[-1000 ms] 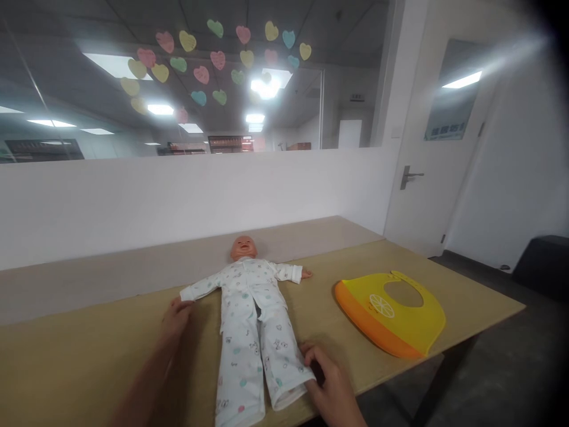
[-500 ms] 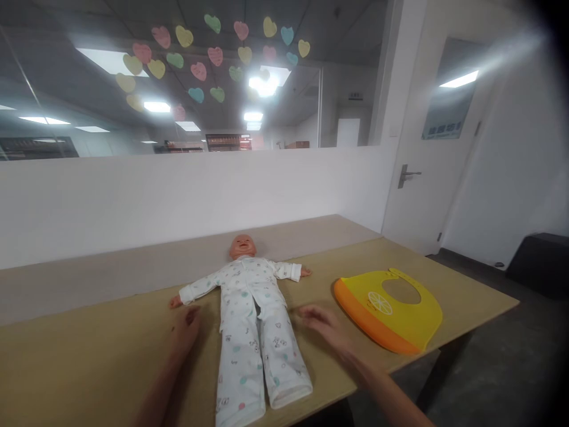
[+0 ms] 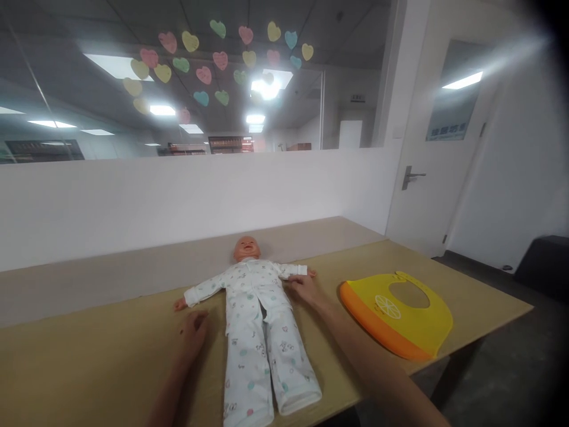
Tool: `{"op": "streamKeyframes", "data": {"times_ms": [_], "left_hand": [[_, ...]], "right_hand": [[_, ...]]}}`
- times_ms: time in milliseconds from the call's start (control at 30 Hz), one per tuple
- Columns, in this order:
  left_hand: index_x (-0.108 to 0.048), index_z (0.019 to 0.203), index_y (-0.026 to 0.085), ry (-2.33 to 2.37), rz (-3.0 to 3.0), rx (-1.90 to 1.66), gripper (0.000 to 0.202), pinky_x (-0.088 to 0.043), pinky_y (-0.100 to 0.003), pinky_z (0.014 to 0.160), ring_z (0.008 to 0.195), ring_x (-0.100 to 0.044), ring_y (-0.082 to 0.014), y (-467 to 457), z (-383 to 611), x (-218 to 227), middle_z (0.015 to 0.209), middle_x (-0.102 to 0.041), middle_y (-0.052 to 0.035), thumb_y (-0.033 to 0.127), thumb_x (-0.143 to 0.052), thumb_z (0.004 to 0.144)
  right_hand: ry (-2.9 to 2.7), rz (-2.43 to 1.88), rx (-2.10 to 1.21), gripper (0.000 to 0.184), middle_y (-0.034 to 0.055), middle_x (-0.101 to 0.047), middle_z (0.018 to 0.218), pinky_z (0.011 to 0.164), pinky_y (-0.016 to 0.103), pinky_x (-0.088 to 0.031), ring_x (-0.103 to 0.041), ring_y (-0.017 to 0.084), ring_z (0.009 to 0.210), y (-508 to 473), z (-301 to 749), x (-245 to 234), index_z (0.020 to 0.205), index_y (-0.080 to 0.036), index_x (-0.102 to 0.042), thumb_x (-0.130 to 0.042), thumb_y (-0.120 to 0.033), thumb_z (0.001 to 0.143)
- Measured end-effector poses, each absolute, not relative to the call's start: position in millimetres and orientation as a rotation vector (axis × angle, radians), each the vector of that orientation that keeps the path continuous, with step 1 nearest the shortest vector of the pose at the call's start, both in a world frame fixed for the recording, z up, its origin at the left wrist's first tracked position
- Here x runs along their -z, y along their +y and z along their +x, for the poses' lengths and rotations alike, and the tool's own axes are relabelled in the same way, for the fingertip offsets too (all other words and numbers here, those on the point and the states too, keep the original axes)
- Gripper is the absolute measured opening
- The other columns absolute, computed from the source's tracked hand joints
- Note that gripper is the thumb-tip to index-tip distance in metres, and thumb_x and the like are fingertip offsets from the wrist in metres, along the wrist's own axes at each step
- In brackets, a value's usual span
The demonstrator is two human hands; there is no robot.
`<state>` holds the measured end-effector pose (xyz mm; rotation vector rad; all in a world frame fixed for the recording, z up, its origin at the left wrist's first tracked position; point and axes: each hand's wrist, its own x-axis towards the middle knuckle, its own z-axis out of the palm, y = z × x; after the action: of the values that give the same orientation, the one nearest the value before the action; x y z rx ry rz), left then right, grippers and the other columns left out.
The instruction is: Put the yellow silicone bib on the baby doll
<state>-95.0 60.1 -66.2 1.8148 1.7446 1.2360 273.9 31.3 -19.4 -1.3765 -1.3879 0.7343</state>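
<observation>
A baby doll in white printed pyjamas lies on its back on the wooden table, arms spread, head toward the wall. My right hand rests on the doll's sleeve near its wrist, fingers laid over the cloth. My left hand lies on the table just below the doll's other arm, fingers loosely curled, holding nothing. A yellow and orange silicone bib lies flat to the right of the doll.
A white partition wall with a glass pane above runs behind the table. A white door stands at the right. The table's right edge drops to a dark floor.
My right hand has moved from the doll's trouser cuff up to its sleeve. My left hand has slid off the doll's hand, down onto the table.
</observation>
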Motion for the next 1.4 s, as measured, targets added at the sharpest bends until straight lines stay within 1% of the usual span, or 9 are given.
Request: {"op": "streamKeyframes", "data": {"times_ms": [233, 400, 567, 733, 900, 1033, 1167, 1267, 1400], "left_hand": [[-0.062, 0.081, 0.019, 1.687, 1.771, -1.274, 0.026, -0.052, -0.043, 0.092, 0.096, -0.066, -0.0304, 63.4, -94.8, 66.9, 0.094, -0.070, -0.0113, 0.040, -0.054, 0.068], [-0.063, 0.082, 0.020, 1.691, 1.765, -1.262, 0.022, -0.051, -0.046, 0.092, 0.097, -0.066, -0.0320, 62.1, -95.8, 65.4, 0.096, -0.071, -0.0104, 0.036, -0.055, 0.070], [-0.064, 0.078, 0.020, 1.702, 1.782, -1.248, 0.020, -0.051, -0.048, 0.091, 0.096, -0.066, -0.0324, 61.9, -94.6, 62.5, 0.090, -0.071, -0.0095, 0.036, -0.056, 0.068], [-0.065, 0.085, 0.018, 1.734, 1.804, -1.196, 0.024, -0.051, -0.046, 0.090, 0.096, -0.065, -0.0320, 60.1, -96.0, 61.9, 0.099, -0.071, -0.0101, 0.035, -0.054, 0.071], [-0.065, 0.087, 0.020, 1.739, 1.870, -1.146, 0.023, -0.050, -0.045, 0.091, 0.100, -0.064, -0.0317, 61.4, -97.1, 61.9, 0.105, -0.069, -0.0091, 0.035, -0.053, 0.073], [-0.064, 0.083, 0.023, 1.770, 1.959, -1.144, 0.021, -0.049, -0.046, 0.091, 0.100, -0.064, -0.0317, 67.0, -96.5, 63.3, 0.101, -0.069, -0.0093, 0.036, -0.051, 0.073], [-0.061, 0.087, 0.023, 1.745, 2.043, -1.089, 0.024, -0.045, -0.045, 0.097, 0.104, -0.061, -0.0305, 74.7, -97.5, 67.0, 0.103, -0.067, -0.0107, 0.037, -0.048, 0.073], [-0.061, 0.087, 0.023, 1.747, 2.090, -1.057, 0.024, -0.043, -0.046, 0.099, 0.105, -0.060, -0.0311, 80.8, -98.9, 70.7, 0.103, -0.067, -0.0109, 0.035, -0.047, 0.072], [-0.062, 0.086, 0.023, 1.707, 2.118, -1.074, 0.024, -0.042, -0.045, 0.100, 0.107, -0.059, -0.0313, 85.8, -100.0, 74.5, 0.104, -0.066, -0.0109, 0.036, -0.048, 0.071]], "right_hand": [[-1.359, -1.451, -0.648, 0.027, 0.0080, -0.070, 0.097, 0.088, 0.031, -0.045, -0.060, 0.022, 0.096, 37.4, 288.5, 15.7, 0.081, -0.013, -0.072, -0.047, -0.014, 0.070], [-1.344, -1.511, -0.624, 0.031, 0.0073, -0.070, 0.096, 0.084, 0.031, -0.046, -0.062, 0.022, 0.090, 41.4, 289.2, 16.8, 0.088, -0.014, -0.072, -0.046, -0.014, 0.072], [-1.398, -1.539, -0.534, 0.029, 0.0074, -0.071, 0.092, 0.085, 0.032, -0.045, -0.064, 0.023, 0.089, 33.0, 286.3, 18.6, 0.090, -0.014, -0.071, -0.046, -0.015, 0.075], [-1.426, -1.528, -0.523, 0.028, 0.0090, -0.070, 0.099, 0.088, 0.034, -0.045, -0.063, 0.025, 0.094, 17.7, 279.8, 19.7, 0.094, -0.014, -0.070, -0.049, -0.016, 0.075], [-1.452, -1.483, -0.567, 0.028, 0.0068, -0.070, 0.101, 0.089, 0.034, -0.046, -0.063, 0.023, 0.095, 2.2, 280.3, 22.9, 0.095, -0.014, -0.069, -0.047, -0.017, 0.077], [-1.391, -1.497, -0.647, 0.026, 0.0087, -0.071, 0.097, 0.085, 0.032, -0.048, -0.064, 0.022, 0.092, -7.6, 319.0, 14.3, 0.093, -0.013, -0.069, -0.051, -0.024, 0.080], [-1.176, -1.691, -0.490, 0.029, 0.0103, -0.067, 0.111, 0.091, 0.031, -0.045, -0.062, 0.021, 0.102, -26.2, 406.4, -4.7, 0.100, -0.014, -0.068, -0.055, -0.021, 0.075], [-0.986, -1.863, -0.359, 0.026, 0.0129, -0.067, 0.110, 0.086, 0.031, -0.046, -0.062, 0.022, 0.099, -55.4, 481.6, -13.3, 0.093, -0.013, -0.068, -0.054, -0.022, 0.073], [-0.709, -2.091, -0.253, 0.011, 0.0173, -0.069, 0.083, 0.069, 0.034, -0.046, -0.064, 0.027, 0.082, -102.3, 554.7, -2.3, 0.064, -0.014, -0.065, -0.056, -0.020, 0.067]]}}
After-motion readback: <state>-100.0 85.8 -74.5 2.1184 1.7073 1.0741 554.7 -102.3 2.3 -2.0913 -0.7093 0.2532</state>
